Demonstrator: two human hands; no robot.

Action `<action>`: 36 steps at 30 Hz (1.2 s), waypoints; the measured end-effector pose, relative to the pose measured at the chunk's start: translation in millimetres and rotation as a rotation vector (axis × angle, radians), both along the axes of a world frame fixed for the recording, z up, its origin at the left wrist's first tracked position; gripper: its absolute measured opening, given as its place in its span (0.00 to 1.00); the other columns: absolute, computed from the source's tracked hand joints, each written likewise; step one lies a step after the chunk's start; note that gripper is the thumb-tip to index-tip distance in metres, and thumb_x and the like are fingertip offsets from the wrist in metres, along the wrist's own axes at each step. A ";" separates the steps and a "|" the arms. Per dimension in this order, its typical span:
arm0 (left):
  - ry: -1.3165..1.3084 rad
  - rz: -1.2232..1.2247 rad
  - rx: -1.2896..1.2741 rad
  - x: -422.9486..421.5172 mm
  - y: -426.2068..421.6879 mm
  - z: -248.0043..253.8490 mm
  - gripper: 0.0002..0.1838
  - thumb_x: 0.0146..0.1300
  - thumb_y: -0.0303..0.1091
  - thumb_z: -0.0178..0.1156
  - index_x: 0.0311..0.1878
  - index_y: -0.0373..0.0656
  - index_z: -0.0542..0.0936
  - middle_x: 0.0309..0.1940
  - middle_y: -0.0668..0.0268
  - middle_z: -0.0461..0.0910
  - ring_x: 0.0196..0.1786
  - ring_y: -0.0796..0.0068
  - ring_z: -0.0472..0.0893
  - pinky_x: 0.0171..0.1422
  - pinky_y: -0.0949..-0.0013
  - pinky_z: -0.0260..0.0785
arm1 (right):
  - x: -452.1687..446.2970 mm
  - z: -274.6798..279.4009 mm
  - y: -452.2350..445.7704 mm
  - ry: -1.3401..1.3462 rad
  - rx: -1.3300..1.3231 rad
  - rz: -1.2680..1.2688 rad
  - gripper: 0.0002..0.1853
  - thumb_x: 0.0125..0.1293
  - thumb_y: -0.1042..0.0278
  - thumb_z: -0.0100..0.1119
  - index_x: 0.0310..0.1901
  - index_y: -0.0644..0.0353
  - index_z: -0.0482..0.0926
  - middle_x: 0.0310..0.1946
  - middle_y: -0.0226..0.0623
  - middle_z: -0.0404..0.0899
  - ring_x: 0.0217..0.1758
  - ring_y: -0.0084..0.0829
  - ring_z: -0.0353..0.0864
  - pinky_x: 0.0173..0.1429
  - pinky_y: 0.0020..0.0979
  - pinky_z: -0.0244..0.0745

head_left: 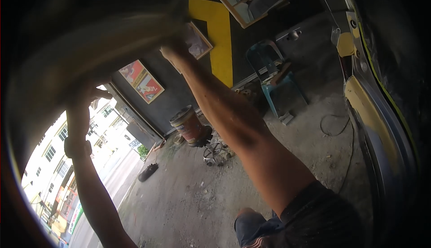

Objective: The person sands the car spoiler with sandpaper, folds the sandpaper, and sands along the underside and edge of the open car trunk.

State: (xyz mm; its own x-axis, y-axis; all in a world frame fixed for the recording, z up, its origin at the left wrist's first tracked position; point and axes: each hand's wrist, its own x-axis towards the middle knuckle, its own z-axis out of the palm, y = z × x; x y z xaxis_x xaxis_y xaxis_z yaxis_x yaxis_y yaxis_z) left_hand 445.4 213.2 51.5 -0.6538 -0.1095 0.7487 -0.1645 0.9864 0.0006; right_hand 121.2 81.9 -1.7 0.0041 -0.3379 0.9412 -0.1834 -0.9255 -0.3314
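A large dark curved panel (103,46), which looks like a vehicle body part, fills the upper left close to me. My left hand (85,97) is raised against its lower side, thumb stretched out to the right. The other fingers of that hand fade into shadow. A dark band (77,147) goes around the left wrist. At the panel's right edge, my right hand (174,54) is curled with the fingers closed on it; the fingertips are hidden. My right arm reaches up across the middle of the view.
Vehicle bodywork with yellowish patches (359,95) runs down the right side. Behind my arm stand a green plastic chair (271,75), a bucket (188,124) and a wheeled base (215,153). A cable (334,133) lies on the rough floor. Framed pictures (142,81) hang on the dark wall.
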 end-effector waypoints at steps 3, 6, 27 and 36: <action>-0.157 -0.088 -0.223 -1.8 4.9 -1.2 0.23 0.76 0.48 0.51 0.55 0.37 0.81 0.47 0.54 0.85 0.39 0.67 0.87 0.54 0.57 0.76 | 65.6 -2.1 -22.4 -0.401 0.052 -1.057 0.34 0.75 0.57 0.49 0.76 0.65 0.54 0.78 0.60 0.47 0.81 0.62 0.44 0.71 0.68 0.59; -0.082 -0.157 -0.150 -14.1 28.1 -20.0 0.24 0.76 0.48 0.50 0.55 0.35 0.80 0.47 0.53 0.85 0.39 0.66 0.87 0.54 0.57 0.76 | -13.0 17.9 -28.9 0.268 -0.039 -0.145 0.41 0.74 0.58 0.44 0.77 0.76 0.39 0.78 0.67 0.31 0.80 0.71 0.29 0.75 0.72 0.46; -0.034 0.090 0.015 1.8 -6.1 8.6 0.23 0.78 0.47 0.48 0.55 0.36 0.80 0.46 0.54 0.86 0.39 0.67 0.87 0.51 0.61 0.79 | 86.4 -2.9 -13.5 -0.241 0.053 -0.834 0.50 0.73 0.39 0.44 0.78 0.69 0.32 0.79 0.63 0.25 0.80 0.70 0.27 0.75 0.72 0.47; -0.114 -0.155 -0.150 -4.7 16.1 -13.1 0.24 0.77 0.48 0.47 0.57 0.36 0.80 0.49 0.53 0.85 0.41 0.66 0.88 0.54 0.58 0.78 | 49.6 -4.1 12.9 -0.324 0.042 -0.753 0.47 0.75 0.44 0.46 0.79 0.60 0.30 0.79 0.64 0.26 0.80 0.71 0.30 0.79 0.64 0.43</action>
